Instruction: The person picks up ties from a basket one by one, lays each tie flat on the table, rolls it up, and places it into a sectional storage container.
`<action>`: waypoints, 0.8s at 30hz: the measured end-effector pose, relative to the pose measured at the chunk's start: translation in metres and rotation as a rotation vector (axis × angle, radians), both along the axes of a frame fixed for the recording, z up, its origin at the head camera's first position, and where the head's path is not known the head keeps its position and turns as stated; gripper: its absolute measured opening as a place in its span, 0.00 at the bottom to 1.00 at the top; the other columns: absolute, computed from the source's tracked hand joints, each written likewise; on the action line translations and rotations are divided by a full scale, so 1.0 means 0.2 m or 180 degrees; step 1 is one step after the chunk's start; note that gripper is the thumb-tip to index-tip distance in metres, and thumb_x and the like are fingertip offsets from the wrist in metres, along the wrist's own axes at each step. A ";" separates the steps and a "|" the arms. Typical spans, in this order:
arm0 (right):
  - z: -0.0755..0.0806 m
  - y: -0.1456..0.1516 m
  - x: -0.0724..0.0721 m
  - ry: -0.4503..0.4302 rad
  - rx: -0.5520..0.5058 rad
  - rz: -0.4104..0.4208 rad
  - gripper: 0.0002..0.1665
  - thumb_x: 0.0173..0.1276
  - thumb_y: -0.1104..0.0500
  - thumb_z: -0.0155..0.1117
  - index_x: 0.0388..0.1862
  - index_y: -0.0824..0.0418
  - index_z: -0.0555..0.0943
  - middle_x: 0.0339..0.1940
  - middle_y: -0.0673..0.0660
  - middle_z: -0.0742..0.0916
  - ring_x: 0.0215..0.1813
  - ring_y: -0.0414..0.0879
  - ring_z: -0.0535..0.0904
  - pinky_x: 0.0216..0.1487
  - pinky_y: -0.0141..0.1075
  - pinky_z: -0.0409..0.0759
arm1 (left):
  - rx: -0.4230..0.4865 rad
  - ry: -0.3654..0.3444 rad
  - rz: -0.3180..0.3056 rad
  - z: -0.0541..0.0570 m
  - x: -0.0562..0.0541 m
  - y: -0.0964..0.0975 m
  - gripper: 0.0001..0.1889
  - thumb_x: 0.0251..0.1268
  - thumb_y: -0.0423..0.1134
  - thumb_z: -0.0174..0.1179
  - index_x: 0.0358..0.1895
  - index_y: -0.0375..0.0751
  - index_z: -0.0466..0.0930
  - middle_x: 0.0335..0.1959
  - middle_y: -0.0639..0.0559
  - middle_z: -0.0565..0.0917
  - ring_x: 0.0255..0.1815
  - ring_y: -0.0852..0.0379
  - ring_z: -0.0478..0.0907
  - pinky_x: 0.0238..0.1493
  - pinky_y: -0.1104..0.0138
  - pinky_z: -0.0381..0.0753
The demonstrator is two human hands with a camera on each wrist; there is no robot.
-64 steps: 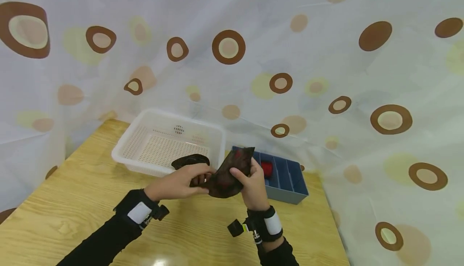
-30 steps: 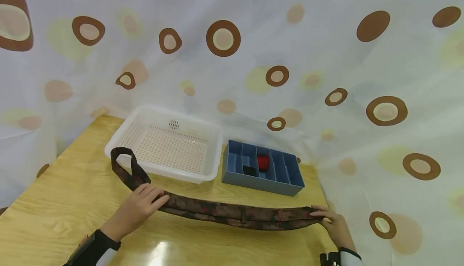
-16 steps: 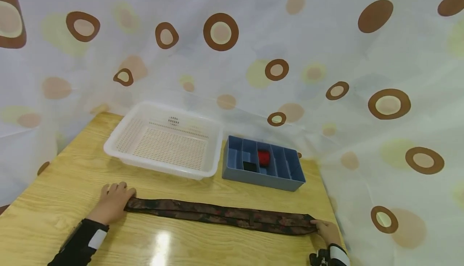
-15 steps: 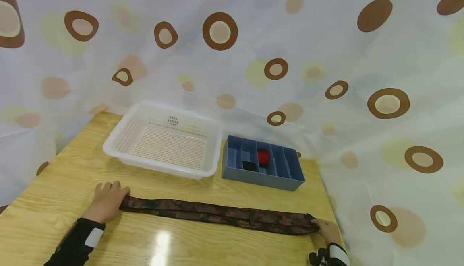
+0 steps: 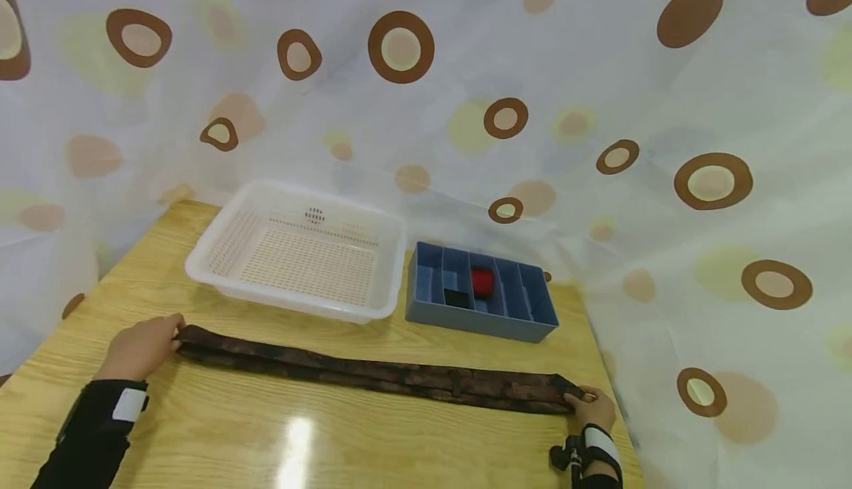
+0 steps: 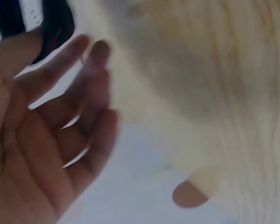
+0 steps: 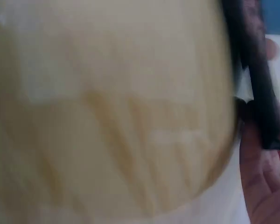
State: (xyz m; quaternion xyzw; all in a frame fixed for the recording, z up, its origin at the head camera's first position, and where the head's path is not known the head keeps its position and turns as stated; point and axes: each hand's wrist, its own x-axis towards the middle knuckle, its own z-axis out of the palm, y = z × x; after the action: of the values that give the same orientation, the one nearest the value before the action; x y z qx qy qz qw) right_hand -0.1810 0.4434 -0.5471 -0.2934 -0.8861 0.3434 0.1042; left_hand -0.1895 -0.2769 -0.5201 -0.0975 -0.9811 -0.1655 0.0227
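Observation:
A dark brown necktie (image 5: 373,378) with a reddish pattern stretches lengthwise between both hands, close over the table, its back seam and keeper loop facing up. My left hand (image 5: 142,346) pinches its left end between thumb and fingers. At the other, pointed end, my right hand (image 5: 592,405) grips the tip. In the left wrist view, a blurred bit of the necktie (image 6: 58,28) shows between thumb and fingertips, the other fingers loosely bent. The right wrist view has the necktie (image 7: 259,65) running upward from the thumb and fingers.
Behind the necktie stands a white perforated basket (image 5: 293,298). To its right is a blue divided box (image 5: 479,324) holding a red roll (image 5: 482,282) and a black item (image 5: 456,298) in separate compartments. A spotted curtain (image 5: 426,141) borders the wooden table (image 5: 373,444).
The bunched necktie has been drawn out to full length as the hands parted. Over the last half second the left hand has moved further left and lifted its end slightly; the right has barely shifted.

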 end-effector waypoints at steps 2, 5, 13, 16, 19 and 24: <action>-0.01 0.00 -0.01 -0.0150 0.0122 0.0113 0.25 0.58 0.60 0.66 0.50 0.74 0.74 0.45 0.76 0.79 0.44 0.67 0.75 0.43 0.51 0.77 | 0.0089 -0.0462 -0.0137 -0.02 -0.02 -0.02 0.11 0.58 0.33 0.62 0.40 0.29 0.73 0.26 0.43 0.81 0.24 0.53 0.76 0.23 0.61 0.73; -0.01 0.00 -0.03 -0.0396 0.0196 0.0276 0.32 0.60 0.54 0.63 0.55 0.77 0.72 0.53 0.79 0.75 0.52 0.72 0.72 0.53 0.57 0.73 | 0.0484 -0.0920 -0.0295 -0.04 -0.03 -0.03 0.17 0.61 0.37 0.60 0.46 0.26 0.69 0.28 0.44 0.81 0.25 0.56 0.74 0.25 0.64 0.70; 0.05 -0.09 -0.08 -0.0107 0.0520 0.0439 0.18 0.55 0.64 0.68 0.40 0.76 0.76 0.31 0.71 0.79 0.35 0.62 0.76 0.38 0.47 0.76 | 0.0803 -0.0523 -0.0256 -0.07 -0.01 0.00 0.15 0.49 0.22 0.62 0.39 0.34 0.69 0.22 0.53 0.71 0.24 0.59 0.65 0.25 0.69 0.63; 0.06 -0.14 -0.09 0.0139 0.0890 0.0779 0.09 0.51 0.73 0.63 0.30 0.68 0.72 0.20 0.57 0.73 0.27 0.49 0.70 0.30 0.39 0.69 | 0.0648 -0.0453 -0.0267 -0.08 -0.02 0.03 0.15 0.46 0.23 0.65 0.37 0.33 0.70 0.25 0.50 0.75 0.26 0.57 0.70 0.27 0.66 0.68; 0.06 -0.18 -0.09 0.0187 0.1181 0.1252 0.13 0.49 0.77 0.61 0.26 0.64 0.69 0.21 0.55 0.72 0.27 0.47 0.67 0.30 0.37 0.65 | 0.0498 -0.0575 -0.0333 -0.09 -0.03 0.04 0.16 0.47 0.27 0.67 0.38 0.30 0.71 0.29 0.44 0.79 0.31 0.51 0.77 0.31 0.59 0.75; 0.08 -0.21 -0.08 0.0034 0.1266 0.1805 0.13 0.48 0.76 0.65 0.25 0.63 0.72 0.27 0.58 0.77 0.31 0.48 0.70 0.32 0.39 0.69 | 0.0349 -0.0765 -0.0216 -0.09 -0.01 0.04 0.30 0.48 0.34 0.68 0.52 0.22 0.66 0.38 0.27 0.76 0.38 0.33 0.77 0.36 0.47 0.76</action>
State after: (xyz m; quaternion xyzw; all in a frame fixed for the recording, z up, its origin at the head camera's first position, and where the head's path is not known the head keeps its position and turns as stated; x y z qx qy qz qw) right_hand -0.1977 0.4021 -0.5308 -0.0077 -0.9814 0.1807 0.0644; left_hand -0.1910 -0.2684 -0.5374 -0.1087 -0.9624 -0.2300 -0.0953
